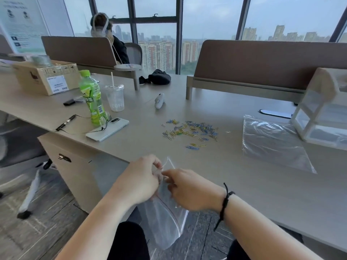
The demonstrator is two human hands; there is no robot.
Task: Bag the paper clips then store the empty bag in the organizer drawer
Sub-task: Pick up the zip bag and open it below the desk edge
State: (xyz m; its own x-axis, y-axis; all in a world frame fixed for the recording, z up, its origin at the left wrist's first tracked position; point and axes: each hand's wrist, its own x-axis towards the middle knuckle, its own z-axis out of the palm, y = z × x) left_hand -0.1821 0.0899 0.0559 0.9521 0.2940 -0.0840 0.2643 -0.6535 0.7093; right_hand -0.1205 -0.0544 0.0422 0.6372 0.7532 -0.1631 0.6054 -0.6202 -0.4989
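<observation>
At the bottom centre, a clear zip bag is pinched at its top edge by the left hand and the right hand. Higher, mid-frame, paper clips are scattered on the table. At the right, a second bag is lying just beside the organizer.

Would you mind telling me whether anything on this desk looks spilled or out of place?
Yes: the paper clips lie scattered loose across the middle of the desk, with a few strays nearer the person. Both hands, left hand and right hand, hold a zip bag at its top.
</observation>
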